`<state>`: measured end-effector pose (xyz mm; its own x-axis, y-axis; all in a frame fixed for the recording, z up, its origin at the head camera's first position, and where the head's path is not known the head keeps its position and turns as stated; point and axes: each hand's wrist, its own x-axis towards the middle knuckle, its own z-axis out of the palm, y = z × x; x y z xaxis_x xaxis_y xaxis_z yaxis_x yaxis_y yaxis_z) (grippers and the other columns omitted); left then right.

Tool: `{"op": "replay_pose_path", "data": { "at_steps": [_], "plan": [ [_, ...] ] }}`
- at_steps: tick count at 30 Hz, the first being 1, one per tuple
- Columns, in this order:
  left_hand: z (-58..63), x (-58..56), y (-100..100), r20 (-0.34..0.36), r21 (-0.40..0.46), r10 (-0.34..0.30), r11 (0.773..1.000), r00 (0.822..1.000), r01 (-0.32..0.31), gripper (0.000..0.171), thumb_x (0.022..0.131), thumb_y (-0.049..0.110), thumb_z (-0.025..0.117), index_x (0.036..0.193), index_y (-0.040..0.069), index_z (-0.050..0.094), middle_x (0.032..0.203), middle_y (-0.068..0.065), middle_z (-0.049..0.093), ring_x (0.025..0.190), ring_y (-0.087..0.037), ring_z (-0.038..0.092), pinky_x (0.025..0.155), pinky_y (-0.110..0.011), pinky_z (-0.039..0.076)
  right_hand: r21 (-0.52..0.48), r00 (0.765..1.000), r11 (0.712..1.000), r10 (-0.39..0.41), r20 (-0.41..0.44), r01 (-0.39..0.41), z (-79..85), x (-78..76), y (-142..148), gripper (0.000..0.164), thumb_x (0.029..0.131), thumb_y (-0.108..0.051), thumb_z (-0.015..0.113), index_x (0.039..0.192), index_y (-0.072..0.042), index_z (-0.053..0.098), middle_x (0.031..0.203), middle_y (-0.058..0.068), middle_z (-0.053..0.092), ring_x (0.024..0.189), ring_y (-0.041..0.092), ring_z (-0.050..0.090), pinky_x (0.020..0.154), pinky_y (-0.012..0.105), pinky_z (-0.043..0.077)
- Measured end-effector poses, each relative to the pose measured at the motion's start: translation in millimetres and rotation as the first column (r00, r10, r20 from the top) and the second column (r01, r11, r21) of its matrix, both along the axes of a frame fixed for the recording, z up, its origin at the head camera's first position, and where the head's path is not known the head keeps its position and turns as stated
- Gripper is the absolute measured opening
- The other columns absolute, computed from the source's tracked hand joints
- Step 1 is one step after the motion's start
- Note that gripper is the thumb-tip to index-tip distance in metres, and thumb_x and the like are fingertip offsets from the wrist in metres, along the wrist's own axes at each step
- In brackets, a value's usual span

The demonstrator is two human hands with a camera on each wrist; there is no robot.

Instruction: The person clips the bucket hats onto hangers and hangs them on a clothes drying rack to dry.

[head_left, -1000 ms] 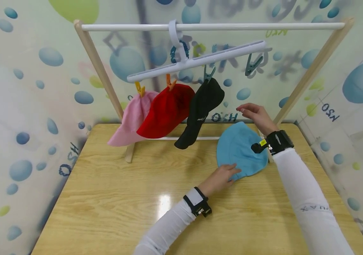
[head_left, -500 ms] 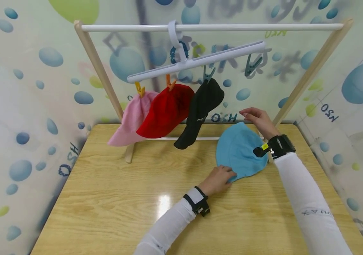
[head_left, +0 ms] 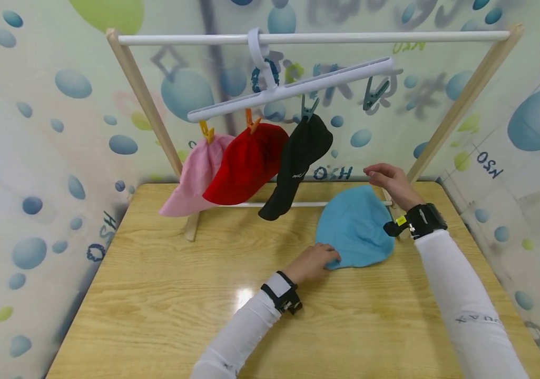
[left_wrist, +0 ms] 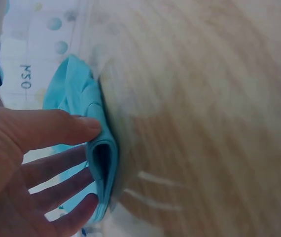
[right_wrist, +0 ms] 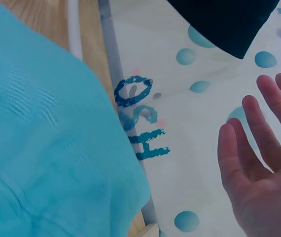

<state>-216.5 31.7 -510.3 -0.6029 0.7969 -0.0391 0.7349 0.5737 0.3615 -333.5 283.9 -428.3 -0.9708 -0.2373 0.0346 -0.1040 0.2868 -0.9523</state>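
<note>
A light blue bucket hat [head_left: 356,231] lies folded at the right of the wooden table. My left hand [head_left: 311,262] pinches its near left edge. In the left wrist view the thumb [left_wrist: 56,129] lies on one side of the hat's folded band [left_wrist: 103,163], and fingers are on the other side. My right hand [head_left: 395,184] hovers just beyond the hat, its loosely bent fingers [right_wrist: 259,138] holding nothing. Above hangs a white hanger [head_left: 293,90] with a pink hat [head_left: 198,179], a red hat [head_left: 251,168] and a black cap [head_left: 300,163] clipped to it.
The hanger hooks over the white bar [head_left: 369,38] of a rack with wooden legs [head_left: 469,100]. An orange clip [head_left: 252,123] holds the red hat. At the hanger's right end a grey-green clip [head_left: 375,95] holds nothing. Patterned walls stand around the wooden table [head_left: 165,300].
My left hand has drawn back to the left and closed on the hat's edge, and the hat has shifted slightly left. My right hand has moved a little right and down.
</note>
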Motion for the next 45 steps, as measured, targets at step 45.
{"op": "replay_pose_path", "data": {
  "at_steps": [45],
  "plan": [
    [-16.8,12.1,27,-0.226,-0.096,0.156,0.979,0.962,-0.182,0.060,0.077,0.045,0.068,0.126,0.016,0.048,0.109,-0.006,0.047,0.099,-0.021,0.044,0.091,-0.038,0.042,0.035,0.998,0.998,0.056,0.008,-0.056,-22.3,4.2,2,0.042,0.096,-0.024,0.046,0.123,0.008,0.047,0.112,-0.003,0.056,0.107,0.012,0.052,0.088,0.022,0.045]
  ]
}}
